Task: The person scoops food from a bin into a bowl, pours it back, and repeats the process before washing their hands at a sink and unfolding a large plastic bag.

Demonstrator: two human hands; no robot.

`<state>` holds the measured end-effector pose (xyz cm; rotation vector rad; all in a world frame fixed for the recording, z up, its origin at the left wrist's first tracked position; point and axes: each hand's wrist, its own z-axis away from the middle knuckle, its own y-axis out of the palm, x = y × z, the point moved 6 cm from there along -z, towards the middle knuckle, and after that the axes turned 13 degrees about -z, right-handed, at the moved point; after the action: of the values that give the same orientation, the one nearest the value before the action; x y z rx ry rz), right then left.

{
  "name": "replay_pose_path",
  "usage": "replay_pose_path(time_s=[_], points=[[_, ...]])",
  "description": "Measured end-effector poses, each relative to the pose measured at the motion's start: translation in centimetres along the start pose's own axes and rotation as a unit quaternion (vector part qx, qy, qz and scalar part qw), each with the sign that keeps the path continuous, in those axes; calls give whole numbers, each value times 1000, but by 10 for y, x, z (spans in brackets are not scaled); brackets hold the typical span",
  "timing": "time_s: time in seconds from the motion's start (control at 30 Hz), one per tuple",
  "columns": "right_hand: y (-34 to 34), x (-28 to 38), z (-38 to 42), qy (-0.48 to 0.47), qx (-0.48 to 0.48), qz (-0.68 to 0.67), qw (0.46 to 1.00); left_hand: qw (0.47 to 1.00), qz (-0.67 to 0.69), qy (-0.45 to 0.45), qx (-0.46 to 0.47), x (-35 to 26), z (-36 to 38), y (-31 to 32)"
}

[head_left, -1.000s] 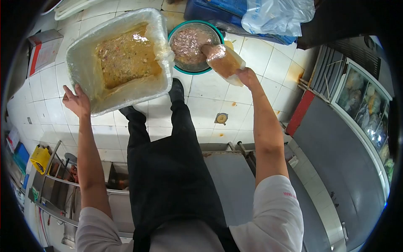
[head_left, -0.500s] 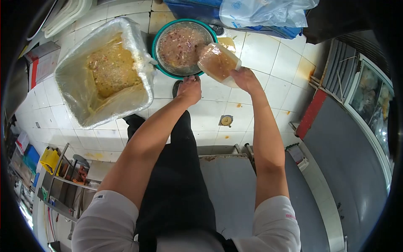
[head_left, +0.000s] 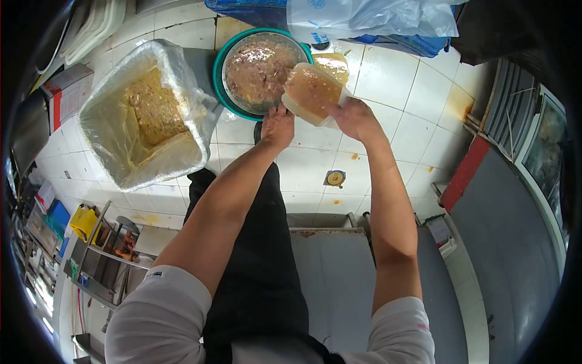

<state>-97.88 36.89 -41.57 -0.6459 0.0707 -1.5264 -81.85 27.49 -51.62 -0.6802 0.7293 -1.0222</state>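
Note:
My right hand (head_left: 354, 119) grips a translucent plastic container (head_left: 315, 94) by its near right edge. Its inside is coated with pale brownish liquid, and its far left edge overlaps the right side of a green basin (head_left: 218, 91). Inside the basin sits a round metal bowl or strainer full of a wet, pinkish-brown meat mixture (head_left: 257, 70). My left hand (head_left: 277, 126) is at the basin's near rim, fingers curled over the edge.
Left of the basin stands a large plastic-lined bin (head_left: 109, 151) holding a yellowish mixture (head_left: 154, 109). A blue crate (head_left: 248, 9) with a plastic bag (head_left: 370, 18) over it lies beyond. A drain (head_left: 334, 178) and orange spots mark the white tiled floor.
The view has shifted slightly. My right hand still holds the container over the basin's right side, and the mixture in the bowl looks wetter and more spread. My left hand stays at the rim.

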Motion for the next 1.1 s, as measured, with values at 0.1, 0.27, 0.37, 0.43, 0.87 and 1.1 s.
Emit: replay_pose_path(time_s=[0.1,0.27,0.37,0.43,0.87,1.1], points=[[-3,8,5,5,14,-24,1000,1000,-30,0,5,2,-4,0],[-9,22,8,5,22,-35,999,997,-35,-5,-64,6,-10,3],[-9,30,10,15,23,-3,1000,997,-30,-18,-69,6,-8,5],[-6,34,9,19,17,6,1000,997,-43,-27,-51,10,-7,0],[1,63,6,48,16,36,998,990,119,35,-63,61,128,-107],[8,91,-1,35,31,78,996,967,163,7,-196,146,212,-181]])
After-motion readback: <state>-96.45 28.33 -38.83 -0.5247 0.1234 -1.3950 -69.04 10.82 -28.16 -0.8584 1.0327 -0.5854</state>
